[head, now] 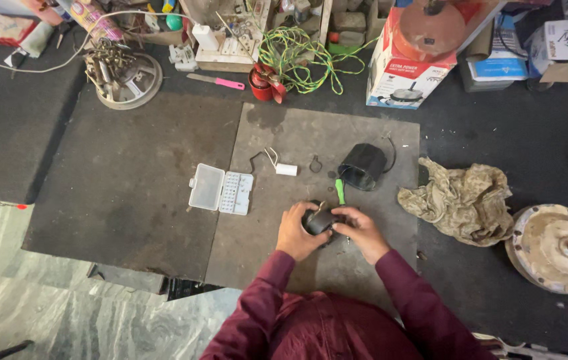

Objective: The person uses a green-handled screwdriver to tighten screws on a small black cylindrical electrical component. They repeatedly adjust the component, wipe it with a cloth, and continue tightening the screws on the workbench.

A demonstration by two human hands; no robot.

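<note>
Dark mat [130, 173] on marble floor [24, 293]; cluttered boxes [407, 63] far. Left hand [298, 232] and right hand [360, 230], fingers curled, grip a small black motor [320, 220]. Rag [460, 197] right.

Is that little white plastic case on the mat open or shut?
Open: the white plastic case lies flat, its clear lid folded out leftward beside the compartmented tray.

A dark floor [530, 133] carries 2 worn grey mats [137, 180], one overlapping the other. At 7 o'clock, pale veined marble flooring [24, 293] shows. Along 12 o'clock runs clutter: a tangle of green-yellow wire [297, 57], a red-and-white carton [407, 63], stacked boxes [557, 43]. At 3 o'clock lies a crumpled rag [460, 200]. Light is even and soft.
</note>
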